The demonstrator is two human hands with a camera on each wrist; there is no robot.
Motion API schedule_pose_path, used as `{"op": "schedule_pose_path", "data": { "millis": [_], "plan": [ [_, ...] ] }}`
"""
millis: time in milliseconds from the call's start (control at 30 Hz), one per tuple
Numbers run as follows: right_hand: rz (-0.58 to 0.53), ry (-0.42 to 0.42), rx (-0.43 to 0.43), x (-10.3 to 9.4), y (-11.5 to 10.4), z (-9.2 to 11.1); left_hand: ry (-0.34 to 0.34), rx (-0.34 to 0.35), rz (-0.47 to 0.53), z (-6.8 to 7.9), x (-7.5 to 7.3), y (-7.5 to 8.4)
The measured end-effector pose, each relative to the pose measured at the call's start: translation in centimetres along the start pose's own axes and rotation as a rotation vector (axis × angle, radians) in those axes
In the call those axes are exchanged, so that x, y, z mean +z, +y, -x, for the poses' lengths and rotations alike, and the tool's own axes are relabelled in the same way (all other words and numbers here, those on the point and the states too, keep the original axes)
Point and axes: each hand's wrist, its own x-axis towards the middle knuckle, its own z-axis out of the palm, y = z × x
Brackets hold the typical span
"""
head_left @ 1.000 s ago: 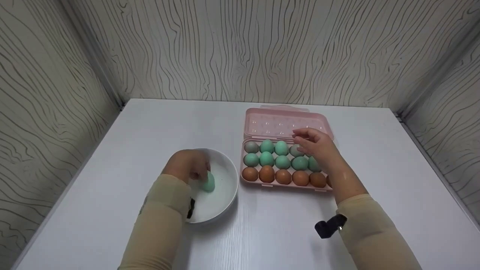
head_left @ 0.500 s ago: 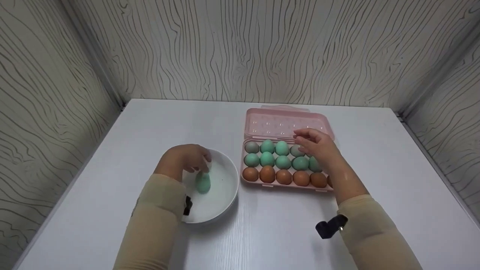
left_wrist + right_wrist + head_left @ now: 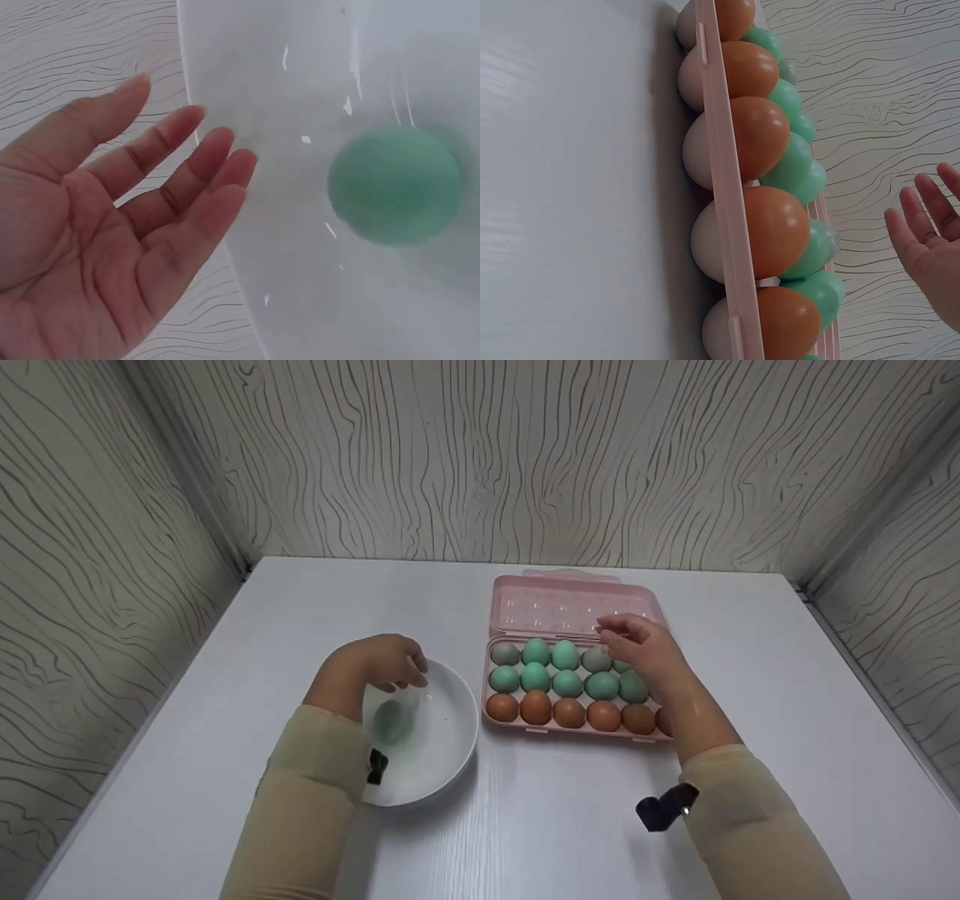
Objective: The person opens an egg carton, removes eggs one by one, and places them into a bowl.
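Observation:
A green egg point(image 3: 391, 722) lies in the white bowl point(image 3: 450, 735), left of the middle of the table. My left hand point(image 3: 386, 660) hovers over the bowl's far side, apart from the egg. Its fingers are loosely bent and hold nothing, as the left wrist view shows with the hand point(image 3: 127, 202) beside the egg point(image 3: 397, 186). On the right, a pink egg carton point(image 3: 581, 730) holds rows of green and brown eggs. Above its back right part hangs my right hand point(image 3: 641, 649), fingers relaxed and nothing in them; the hand hides some eggs there.
The carton's lid point(image 3: 570, 604) is folded back behind the eggs. Both stand on a white table point(image 3: 540, 817). Patterned panels point(image 3: 480, 465) rise behind the table and at both sides.
My left hand has let go of the green egg and moved up and away from it. The egg has shifted left in the bowl. My right hand has drifted slightly right.

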Motion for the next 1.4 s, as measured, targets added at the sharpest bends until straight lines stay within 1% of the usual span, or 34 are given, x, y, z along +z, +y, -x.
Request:
{"op": "schedule_pose_path", "data": {
  "millis": [100,267,467,533,700,800,933,1067,1167,1400],
  "plan": [
    [0.039,0.038,0.007,-0.3,0.3,-0.1,0.027,0.027,0.002,0.1,0.0,0.6],
    [0.144,0.100,0.038,-0.8,1.0,-0.3,0.076,0.091,-0.008,-0.1,0.1,1.4],
    [0.220,0.104,0.120,-1.2,1.8,-0.7,0.149,0.124,-0.028,-0.3,0.5,2.5],
    [0.258,0.101,0.133,-1.1,2.2,-0.9,0.171,0.139,-0.049,-0.4,0.8,2.9],
    [0.411,0.104,0.146,-0.7,3.3,-1.5,0.177,0.174,-0.063,-0.5,1.4,3.7],
    [0.517,0.103,0.173,-0.3,3.7,-1.6,0.174,0.177,-0.058,-0.5,1.6,4.0],
    [0.615,0.100,0.203,0.2,4.2,-1.5,0.176,0.194,-0.059,-0.6,1.8,4.2],
    [0.639,0.088,0.204,0.6,4.6,-1.6,0.170,0.198,-0.045,-0.7,2.1,4.4],
    [0.639,0.076,0.206,0.7,4.6,-1.8,0.158,0.192,-0.034,-0.6,2.2,4.6],
    [0.616,0.045,0.235,0.6,4.6,-1.9,0.129,0.207,-0.031,-0.7,2.3,4.8]
  ]
}}
